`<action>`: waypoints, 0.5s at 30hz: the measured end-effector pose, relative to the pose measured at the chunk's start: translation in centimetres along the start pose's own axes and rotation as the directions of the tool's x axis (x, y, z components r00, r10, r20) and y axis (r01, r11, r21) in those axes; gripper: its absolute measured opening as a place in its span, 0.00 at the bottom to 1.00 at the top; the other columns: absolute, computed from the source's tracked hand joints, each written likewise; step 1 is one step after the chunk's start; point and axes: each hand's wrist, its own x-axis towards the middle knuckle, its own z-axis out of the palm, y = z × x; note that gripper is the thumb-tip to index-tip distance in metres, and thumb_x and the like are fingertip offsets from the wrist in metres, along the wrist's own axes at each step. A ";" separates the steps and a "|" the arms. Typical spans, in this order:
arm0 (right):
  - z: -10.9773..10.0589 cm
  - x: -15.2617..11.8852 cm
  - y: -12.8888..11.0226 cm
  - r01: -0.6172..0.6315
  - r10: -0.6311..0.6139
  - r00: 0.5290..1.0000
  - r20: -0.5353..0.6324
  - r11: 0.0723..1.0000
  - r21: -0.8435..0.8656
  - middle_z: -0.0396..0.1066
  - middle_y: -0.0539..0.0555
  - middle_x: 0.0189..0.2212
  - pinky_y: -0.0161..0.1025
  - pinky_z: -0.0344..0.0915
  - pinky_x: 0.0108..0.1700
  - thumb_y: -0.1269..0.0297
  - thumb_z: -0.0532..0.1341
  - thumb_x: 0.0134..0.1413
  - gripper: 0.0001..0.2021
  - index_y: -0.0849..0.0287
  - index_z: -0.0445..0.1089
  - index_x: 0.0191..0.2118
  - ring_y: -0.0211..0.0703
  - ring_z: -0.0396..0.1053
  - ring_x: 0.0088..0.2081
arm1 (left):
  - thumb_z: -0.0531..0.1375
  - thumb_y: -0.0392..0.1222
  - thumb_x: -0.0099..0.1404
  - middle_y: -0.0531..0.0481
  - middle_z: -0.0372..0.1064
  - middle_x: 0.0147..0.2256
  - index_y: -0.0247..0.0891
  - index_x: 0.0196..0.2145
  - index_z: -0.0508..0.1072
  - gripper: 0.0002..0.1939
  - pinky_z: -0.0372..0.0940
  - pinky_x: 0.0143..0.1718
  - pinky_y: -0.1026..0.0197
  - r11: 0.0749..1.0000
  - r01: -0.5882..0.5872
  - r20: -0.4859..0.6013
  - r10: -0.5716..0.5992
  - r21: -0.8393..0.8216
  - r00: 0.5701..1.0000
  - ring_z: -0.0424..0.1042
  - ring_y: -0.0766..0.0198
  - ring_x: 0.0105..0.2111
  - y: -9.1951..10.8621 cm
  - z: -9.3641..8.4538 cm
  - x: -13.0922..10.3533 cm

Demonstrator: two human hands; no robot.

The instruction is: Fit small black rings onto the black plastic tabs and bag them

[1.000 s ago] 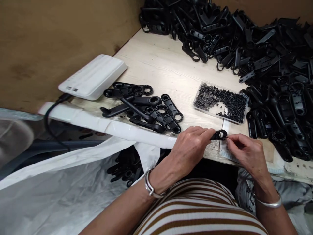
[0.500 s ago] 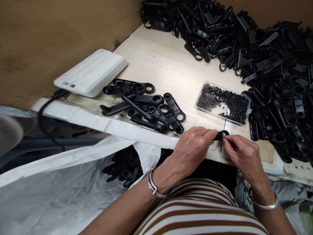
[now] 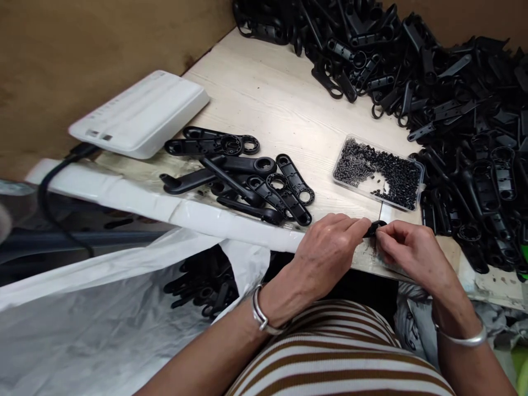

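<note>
Left hand [image 3: 330, 250] and right hand [image 3: 412, 253] both pinch one black plastic part [image 3: 374, 227].

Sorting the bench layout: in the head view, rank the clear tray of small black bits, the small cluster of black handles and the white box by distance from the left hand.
1. Small cluster of black handles, just left of the left hand.
2. Clear tray, up and right.
3. White box, far left.
</note>
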 end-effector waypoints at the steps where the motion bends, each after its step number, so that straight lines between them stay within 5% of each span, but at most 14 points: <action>1: -0.2 0.2 0.3 -0.053 0.050 0.998 0.040 0.996 0.071 0.66 0.47 0.16 0.32 0.57 0.21 0.65 0.57 0.59 0.12 0.59 0.69 0.25 0.36 0.62 0.18 | 0.58 0.27 0.61 0.50 0.75 0.32 0.37 0.39 0.70 0.10 0.68 0.36 0.60 1.000 -0.003 -0.002 0.003 -0.005 1.000 0.73 0.61 0.33 0.0 0.0 0.0; 7: -0.3 0.4 0.6 -0.080 0.073 0.995 0.066 0.990 0.117 0.66 0.46 0.15 0.31 0.58 0.22 0.65 0.56 0.57 0.11 0.58 0.68 0.25 0.36 0.64 0.17 | 0.56 0.28 0.64 0.50 0.74 0.32 0.36 0.40 0.70 0.08 0.67 0.36 0.59 0.999 -0.016 -0.013 0.015 -0.042 1.000 0.72 0.60 0.32 -0.1 0.1 -0.2; 15: -0.3 0.7 -0.9 0.017 -0.019 1.000 -0.011 0.987 -0.163 0.64 0.45 0.13 0.33 0.54 0.22 0.68 0.55 0.56 0.11 0.56 0.63 0.23 0.36 0.62 0.15 | 0.54 0.27 0.66 0.52 0.72 0.30 0.36 0.38 0.70 0.08 0.66 0.35 0.60 0.999 -0.040 -0.028 0.039 -0.035 0.999 0.70 0.61 0.31 0.1 0.0 0.0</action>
